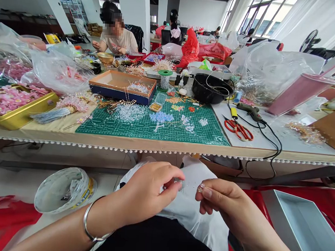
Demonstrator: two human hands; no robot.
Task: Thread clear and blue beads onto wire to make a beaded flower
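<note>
Mat point(121, 131): green, marked with a grid, flat on the desk point(166, 145).
Left hand point(148, 188): in front of the mat, above the lap; fingers and thumb brought together on a small shiny piece point(177, 180), too tiny to make out.
Right hand point(227, 197): also in front of the mat, apart from the other; thumb and forefinger pinch a few clear beads point(200, 188).
Bracelet point(85, 219): silver, on the left wrist, in front of the mat.
Bead pile point(130, 113): pale and loose, on the mat's left half.
Blue petals point(161, 117): heaped on the mat, right of that pile.
Box point(118, 94): dark blue outside, at the mat's back left.
Spool point(165, 81): green-topped, upright at the mat's back edge.
Bowl point(210, 93): black, by the mat's back right corner.
Scissors point(232, 125): red-handled, right of the mat.
Flowers point(11, 99): pink, in a gold tray point(17, 121) left of the mat.
Co-worker point(121, 41): seated beyond the mat.
</note>
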